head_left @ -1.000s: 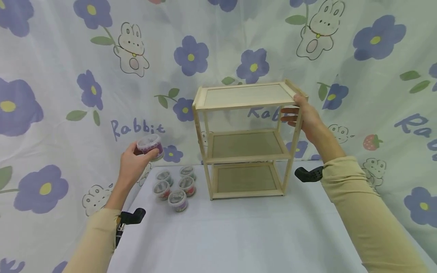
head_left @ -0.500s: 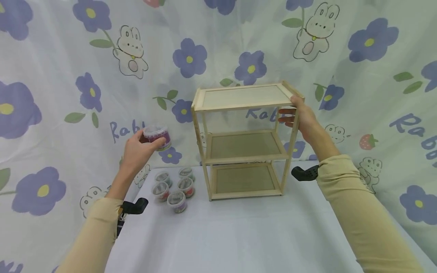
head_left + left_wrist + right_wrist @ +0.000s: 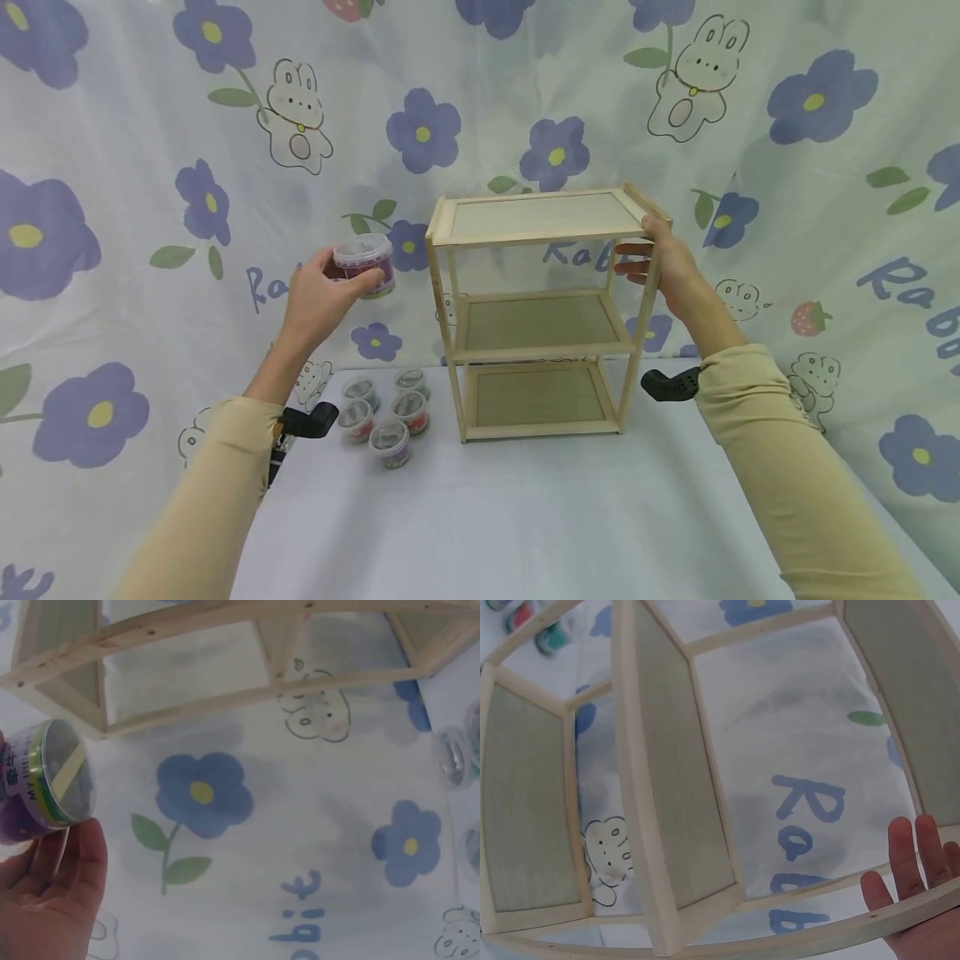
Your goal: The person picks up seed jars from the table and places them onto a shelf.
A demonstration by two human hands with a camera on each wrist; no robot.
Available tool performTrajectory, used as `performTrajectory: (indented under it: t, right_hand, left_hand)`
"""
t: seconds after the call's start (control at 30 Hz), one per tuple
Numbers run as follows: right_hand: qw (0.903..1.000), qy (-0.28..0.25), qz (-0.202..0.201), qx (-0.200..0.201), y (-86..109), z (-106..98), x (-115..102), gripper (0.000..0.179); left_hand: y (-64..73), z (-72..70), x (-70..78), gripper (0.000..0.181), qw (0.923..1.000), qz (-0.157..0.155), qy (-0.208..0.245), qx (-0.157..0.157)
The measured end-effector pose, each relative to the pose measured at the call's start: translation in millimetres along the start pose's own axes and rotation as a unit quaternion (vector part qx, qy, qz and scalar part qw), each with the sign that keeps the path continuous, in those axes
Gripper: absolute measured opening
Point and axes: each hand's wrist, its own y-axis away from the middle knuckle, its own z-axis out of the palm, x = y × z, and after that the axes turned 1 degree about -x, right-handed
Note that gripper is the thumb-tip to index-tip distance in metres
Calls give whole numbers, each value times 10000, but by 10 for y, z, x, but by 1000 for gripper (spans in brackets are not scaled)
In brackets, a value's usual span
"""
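My left hand (image 3: 318, 297) grips a small clear-lidded plastic tub (image 3: 365, 262) with a purple label, held in the air left of the shelf's top. In the left wrist view the tub (image 3: 46, 780) shows printed lettering and a yellow strip under its clear end. At the other side, my right hand (image 3: 672, 265) holds the upper right corner of a three-tier wooden shelf (image 3: 543, 351), thumb on the top edge. The right wrist view shows the fingers (image 3: 906, 859) extending behind the shelf's post. No tub stands on the shelf's tiers.
Several similar tubs (image 3: 390, 442) stand grouped on the white table (image 3: 525, 517), left of the shelf. A white curtain (image 3: 480, 108) printed with flowers and rabbits hangs close behind. Black wrist-worn devices (image 3: 670, 385) sit near both cuffs.
My left hand has raised the tub and brought it right, closer to the shelf's upper left corner. The right hand keeps its hold on the shelf, and the grouped tubs stay put.
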Motion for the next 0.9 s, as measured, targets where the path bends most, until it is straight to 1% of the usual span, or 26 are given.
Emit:
performTrajectory:
  t: [0.13,0.27,0.37,0.5,0.63,0.8,0.9]
  right_hand:
    - [10000,4,32,41,-1,1,3,65]
    - [10000,-14,72,64,-6,4,17,65]
    - [9999,-4,91,52,-11,2,33,67]
    - [10000,1,76,49,-13,-3,44,67]
    - [9999,-27,71,80,-16,-3,40,66]
    - [9999,-40,66,143,-13,-5,31,67]
    - [9998,-79,70,158,-13,5,29,67]
  left_hand:
    - [-77,4,91,68,9999,98,77,86]
    - [-152,8,200,66,9993,246,142,242]
    - [-209,11,308,66,9987,349,160,336]
    - [-278,29,466,66,9982,413,253,343]
    - [-337,91,596,63,9975,500,372,344]
    - [-401,186,712,61,9969,634,374,273]
    - [-440,234,777,61,9964,685,412,289]
